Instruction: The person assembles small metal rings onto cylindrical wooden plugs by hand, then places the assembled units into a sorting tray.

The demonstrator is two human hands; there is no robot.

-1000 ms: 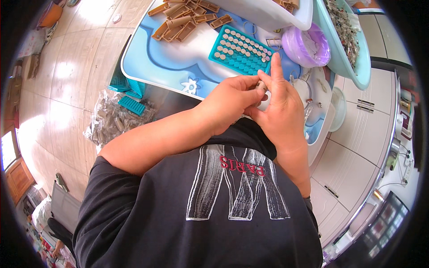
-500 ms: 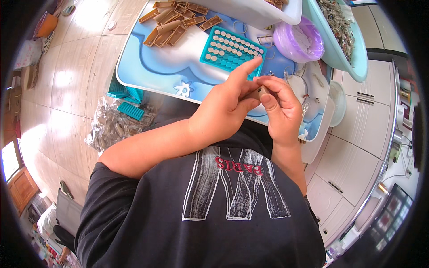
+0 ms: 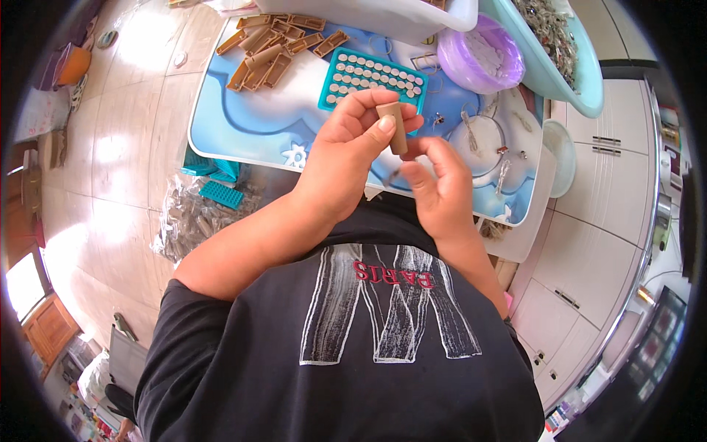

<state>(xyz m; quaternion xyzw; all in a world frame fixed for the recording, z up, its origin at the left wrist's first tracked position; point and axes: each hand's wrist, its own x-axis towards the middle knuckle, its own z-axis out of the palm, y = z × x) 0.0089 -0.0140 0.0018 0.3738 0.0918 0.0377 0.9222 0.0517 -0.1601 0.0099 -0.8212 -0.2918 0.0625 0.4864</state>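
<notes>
My left hand [image 3: 346, 140] grips a brown, half-round plastic casing [image 3: 392, 125] between thumb and fingers, tilted above the near edge of the table. Close to the casing's lower end is my right hand [image 3: 442, 180], thumb and forefinger curled toward each other. By its thumb tip shows a small dark blurred bit [image 3: 392, 177], too smeared to name. Just beyond the hands lies a teal tray [image 3: 324, 99] with rows of small round whitish pieces [image 3: 364, 70]; my left fingers hide its near part. Similar brown casings [image 3: 276, 48] are heaped to the left of the tray.
A purple bowl [image 3: 447, 55], a white bin [image 3: 368, 15] and a light teal tub [image 3: 578, 99] stand at the far side. Small metal bits and wire loops [image 3: 471, 129] lie on the blue-white table [image 3: 250, 129]. A clear bag [image 3: 180, 221] sits on the floor, left.
The casing, mostly hidden between both hands before, now stands out upright in my left hand. My right hand has drawn slightly down and away. My left forefinger, stretched out before, is bent.
</notes>
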